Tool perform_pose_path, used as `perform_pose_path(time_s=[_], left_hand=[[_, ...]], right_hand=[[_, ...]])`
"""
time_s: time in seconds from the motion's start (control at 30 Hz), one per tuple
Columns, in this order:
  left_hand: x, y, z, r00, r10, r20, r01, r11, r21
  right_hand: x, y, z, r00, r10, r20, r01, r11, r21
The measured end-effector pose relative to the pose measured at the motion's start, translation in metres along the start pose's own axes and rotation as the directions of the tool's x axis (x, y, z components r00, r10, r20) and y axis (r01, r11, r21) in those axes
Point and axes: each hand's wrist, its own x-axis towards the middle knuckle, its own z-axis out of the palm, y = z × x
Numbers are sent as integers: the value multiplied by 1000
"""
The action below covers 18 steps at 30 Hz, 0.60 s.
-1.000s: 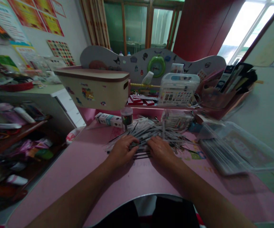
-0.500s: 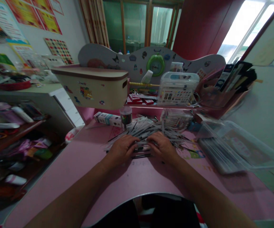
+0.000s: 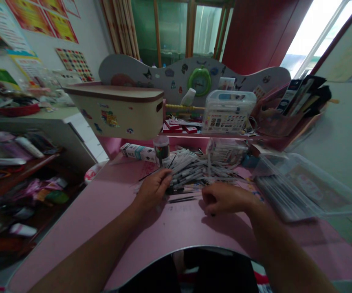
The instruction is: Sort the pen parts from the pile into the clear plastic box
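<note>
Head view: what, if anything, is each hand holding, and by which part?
Cannot be told: left hand, at the pen pile, and curled right hand hide any grip.

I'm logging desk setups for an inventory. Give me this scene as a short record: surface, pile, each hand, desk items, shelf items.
Surface: pink desk
Pile: loose, slim pen-like sticks
Left hand: at the pile's left front edge
Right hand: curled at the pile's right front; grip unclear
Desk items: lidded cup behind the pile; clear plastic container at right
Shelf items: cream box; clear case
</note>
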Motion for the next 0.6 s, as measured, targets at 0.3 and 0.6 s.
perform_pose_path(time_s=[0.3,0.6], left_hand=[[-1,0,1,999,-29,-33,28,999,-29],[-2,1,3,992,-115,-45,110,989,-103]], right_hand=[[2,-3,18,996,84,-30,-89,937,-338],[24,13,20,927,90,-364,-191,949,-250]])
